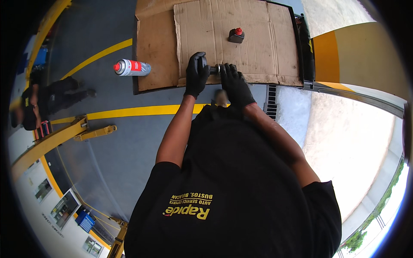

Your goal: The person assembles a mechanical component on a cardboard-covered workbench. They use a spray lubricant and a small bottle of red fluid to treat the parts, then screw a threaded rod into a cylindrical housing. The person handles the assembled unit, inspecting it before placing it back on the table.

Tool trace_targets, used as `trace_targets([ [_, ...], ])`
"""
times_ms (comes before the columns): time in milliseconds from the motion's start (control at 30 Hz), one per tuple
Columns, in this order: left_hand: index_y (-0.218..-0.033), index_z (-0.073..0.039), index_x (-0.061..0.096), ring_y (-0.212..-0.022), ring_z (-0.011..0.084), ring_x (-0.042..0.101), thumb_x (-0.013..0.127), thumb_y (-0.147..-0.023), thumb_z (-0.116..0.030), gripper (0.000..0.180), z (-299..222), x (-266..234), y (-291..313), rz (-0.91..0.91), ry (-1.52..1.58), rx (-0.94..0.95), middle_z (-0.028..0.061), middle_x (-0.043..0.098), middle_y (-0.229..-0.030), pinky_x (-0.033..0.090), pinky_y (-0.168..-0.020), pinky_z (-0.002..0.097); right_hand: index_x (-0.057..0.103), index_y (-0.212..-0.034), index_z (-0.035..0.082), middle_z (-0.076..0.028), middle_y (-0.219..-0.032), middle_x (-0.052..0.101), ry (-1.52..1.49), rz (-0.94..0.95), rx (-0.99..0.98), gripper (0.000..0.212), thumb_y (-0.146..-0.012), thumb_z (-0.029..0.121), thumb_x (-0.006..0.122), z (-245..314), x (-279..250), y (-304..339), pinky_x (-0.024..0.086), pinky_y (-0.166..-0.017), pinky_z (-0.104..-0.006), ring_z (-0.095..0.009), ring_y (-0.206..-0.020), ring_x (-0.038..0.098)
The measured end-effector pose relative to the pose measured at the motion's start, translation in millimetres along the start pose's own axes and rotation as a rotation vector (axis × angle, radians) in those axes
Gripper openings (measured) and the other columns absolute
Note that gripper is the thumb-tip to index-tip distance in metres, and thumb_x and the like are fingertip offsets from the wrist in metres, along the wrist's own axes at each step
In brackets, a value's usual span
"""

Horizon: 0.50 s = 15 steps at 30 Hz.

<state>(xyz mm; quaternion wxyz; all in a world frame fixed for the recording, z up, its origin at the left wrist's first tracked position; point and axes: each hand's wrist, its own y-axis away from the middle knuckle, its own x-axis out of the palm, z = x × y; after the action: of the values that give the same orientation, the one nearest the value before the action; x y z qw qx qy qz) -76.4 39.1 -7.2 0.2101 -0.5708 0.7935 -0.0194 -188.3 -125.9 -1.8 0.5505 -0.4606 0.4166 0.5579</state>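
Note:
Both my hands wear black gloves and meet over the near edge of the cardboard sheet (249, 56). Between them lies a short dark metal cylinder (213, 69) with ridges like a thread and a shiny rim at its right end. My left hand (197, 77) is closed round the left end of this piece, which it partly hides. At the other end, the fingers of my right hand (235, 84) are bent against the shiny rim. Beyond my right hand, a small dark bottle (236, 37) with a red cap stands on the cardboard.
A spray can (137, 68) with a red top is at the left edge of the cardboard-covered work surface. A yellow metal arm (64, 136) stands over the grey floor at left, and another person (56, 96) is farther off. A floor grate (271, 103) lies at right.

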Motion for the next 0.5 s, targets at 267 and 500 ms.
trace_targets([
  [267,-0.136,-0.001,0.059,-0.119,0.0288,0.064,0.067,-0.094,-0.024,0.048,-1.8,2.1,-0.4,-0.002,0.032,-0.019,0.0165,0.065,-0.130,0.050,-0.105,0.0411,0.042,-0.155,0.000,-0.023,-0.155,0.052,0.043,-0.043,-0.030,0.059,-0.098,0.009,0.054,-10.2,-2.0,-9.4,0.050,-0.108,-0.0503,-0.041,-0.142,0.052],
  [500,-0.135,-0.001,0.060,-0.117,0.0282,0.065,0.066,-0.094,-0.022,0.047,-2.3,4.4,-4.1,0.005,0.061,-0.096,0.0160,0.067,-0.128,0.050,-0.104,0.0403,0.041,-0.158,0.006,-0.023,-0.159,0.048,-0.069,-0.039,0.032,0.062,-0.098,0.008,0.056,-30.5,5.7,-22.6,0.046,-0.113,-0.0551,-0.041,-0.148,0.046],
])
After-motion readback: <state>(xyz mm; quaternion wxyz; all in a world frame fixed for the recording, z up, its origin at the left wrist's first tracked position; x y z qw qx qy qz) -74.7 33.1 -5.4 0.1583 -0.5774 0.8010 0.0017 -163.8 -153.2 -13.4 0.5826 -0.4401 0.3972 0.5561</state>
